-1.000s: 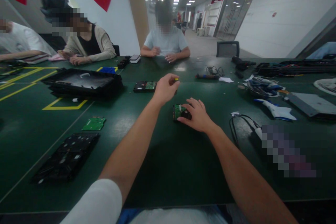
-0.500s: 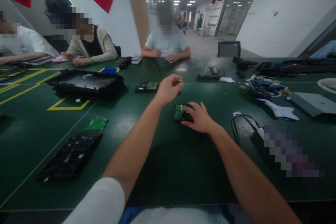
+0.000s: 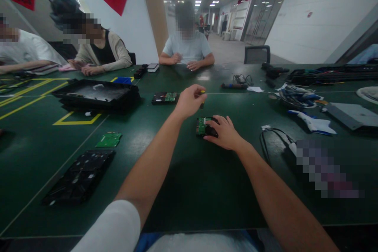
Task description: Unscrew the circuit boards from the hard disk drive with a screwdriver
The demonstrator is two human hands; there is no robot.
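Observation:
My left hand (image 3: 189, 101) is raised above the green table, closed around a small screwdriver (image 3: 202, 98) with a yellow and black handle, its tip pointing down. Just below and to the right, my right hand (image 3: 224, 132) presses on a small hard drive (image 3: 202, 126) with a green circuit board showing on its left side. The fingers cover most of the drive's right half.
A second hard drive (image 3: 164, 97) lies further back. A loose green circuit board (image 3: 108, 139) and a black tray (image 3: 79, 177) lie at left, a stack of black trays (image 3: 94, 95) beyond. Cables (image 3: 274, 138) and tools lie at right. Three people sit across the table.
My right hand has slid slightly right and curled tighter onto the drive. My left hand with the screwdriver has barely shifted.

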